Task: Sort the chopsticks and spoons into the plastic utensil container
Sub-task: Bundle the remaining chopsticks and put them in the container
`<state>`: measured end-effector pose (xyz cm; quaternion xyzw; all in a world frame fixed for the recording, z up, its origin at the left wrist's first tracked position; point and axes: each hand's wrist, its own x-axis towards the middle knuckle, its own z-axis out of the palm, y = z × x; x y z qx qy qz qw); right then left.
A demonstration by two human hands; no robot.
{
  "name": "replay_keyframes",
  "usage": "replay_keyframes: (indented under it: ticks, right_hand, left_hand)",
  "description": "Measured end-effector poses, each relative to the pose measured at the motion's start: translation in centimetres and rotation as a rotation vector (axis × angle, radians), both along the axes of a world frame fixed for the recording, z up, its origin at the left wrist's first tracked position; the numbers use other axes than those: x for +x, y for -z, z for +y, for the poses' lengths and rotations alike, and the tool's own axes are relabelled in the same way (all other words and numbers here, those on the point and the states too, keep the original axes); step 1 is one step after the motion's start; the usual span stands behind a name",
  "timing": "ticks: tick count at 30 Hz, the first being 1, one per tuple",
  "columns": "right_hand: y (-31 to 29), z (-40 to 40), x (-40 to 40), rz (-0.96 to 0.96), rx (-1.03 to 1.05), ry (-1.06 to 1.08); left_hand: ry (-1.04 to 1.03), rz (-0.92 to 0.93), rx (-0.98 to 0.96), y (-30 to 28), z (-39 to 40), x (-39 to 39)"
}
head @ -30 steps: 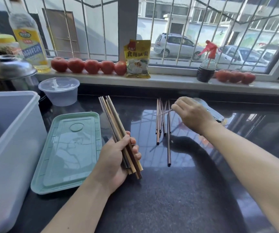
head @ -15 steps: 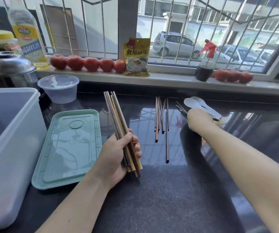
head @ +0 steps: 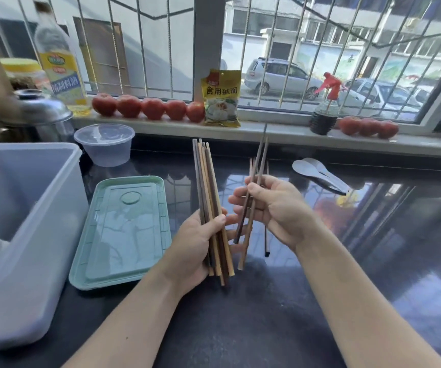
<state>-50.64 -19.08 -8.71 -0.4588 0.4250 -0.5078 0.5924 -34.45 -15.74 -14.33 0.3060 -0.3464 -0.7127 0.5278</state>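
Observation:
My left hand [head: 195,245] grips a bundle of several wooden chopsticks [head: 206,181], held upright above the dark counter. Just to its right, my right hand [head: 275,208] holds a few darker chopsticks [head: 260,160], tilted, their lower ends close to the bundle. A few more chopsticks [head: 266,240] lie on the counter behind my right hand, partly hidden. White plastic spoons [head: 317,172] lie on the counter at the right. The green rectangular utensil container [head: 123,232] lies flat to the left of my left hand.
A large translucent plastic bin [head: 22,221] stands at the left edge. A round lidded tub [head: 106,144] and a steel pot [head: 38,112] sit behind. The windowsill holds tomatoes [head: 147,107], an oil bottle [head: 60,65], a yellow packet [head: 222,99] and a spray bottle [head: 325,110].
My right hand picked up a few chopsticks from the counter and brought them left, next to the bundle. My left hand raised its bundle more upright.

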Motion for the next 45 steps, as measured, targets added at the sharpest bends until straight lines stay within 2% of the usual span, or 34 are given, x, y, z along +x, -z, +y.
replay_keyframes:
  ticks: [2, 6, 9, 11, 13, 15, 17, 20, 22, 27, 29, 32, 38, 42, 45]
  right_hand:
    - [0.8, -0.3, 0.7, 0.009, 0.006, 0.013]
    - [1.7, -0.7, 1.7, 0.273, -0.064, 0.011]
    - [2.6, -0.4, 3.0, 0.388, -0.101, -0.059]
    - [3.3, -1.3, 2.5, 0.606, -0.208, 0.077]
    - [4.0, -2.5, 0.5, 0.917, -0.279, 0.359]
    - [4.9, -3.6, -1.9, 1.089, -0.213, 0.509]
    - [5.7, -4.8, -3.5, 1.172, -0.096, 0.522]
    - [5.8, -6.4, -4.8, 1.108, 0.057, 0.526]
    - [5.4, -7.1, -5.4, 1.112, 0.085, 0.492]
    - [5.4, -7.5, -5.0, 1.379, -0.007, 0.335]
    - [5.7, -7.7, -5.7, 1.299, -0.039, 0.334]
    - [5.6, -7.5, -7.8, 1.108, 0.022, 0.421]
    - [5.3, -6.9, -9.7, 1.157, 0.075, 0.562]
    - [4.7, -6.2, -9.3, 1.196, 0.104, 0.418]
    - [4.1, -5.3, -8.9, 1.322, 0.173, 0.268]
  left_hand:
    - [0.042, 0.000, -0.014, 0.1, 0.1, 0.1]
    - [0.078, -0.014, -0.018, 0.5, -0.3, 0.2]
    - [0.037, -0.063, -0.088, 1.1, -0.6, -0.1]
    - [-0.075, -0.053, -0.083, 1.5, -1.0, 0.0]
    - [-0.213, 0.000, -0.046, 1.6, -1.6, 0.6]
    - [-0.293, 0.085, -0.002, 1.6, -2.0, 1.2]
    - [-0.316, 0.121, 0.020, 1.6, -2.1, 1.5]
    - [-0.313, 0.091, 0.021, 1.7, -2.1, 1.5]
    - [-0.312, 0.086, 0.014, 1.7, -2.1, 1.5]
    - [-0.305, 0.075, 0.011, 1.7, -2.1, 1.6]
    - [-0.296, 0.075, 0.007, 1.8, -2.2, 1.6]
    - [-0.294, 0.072, 0.000, 1.9, -2.2, 1.6]
    - [-0.288, 0.069, -0.001, 1.9, -2.2, 1.5]
    - [-0.286, 0.076, 0.000, 1.8, -2.1, 1.4]
    - [-0.288, 0.076, -0.004, 1.8, -1.9, 1.4]
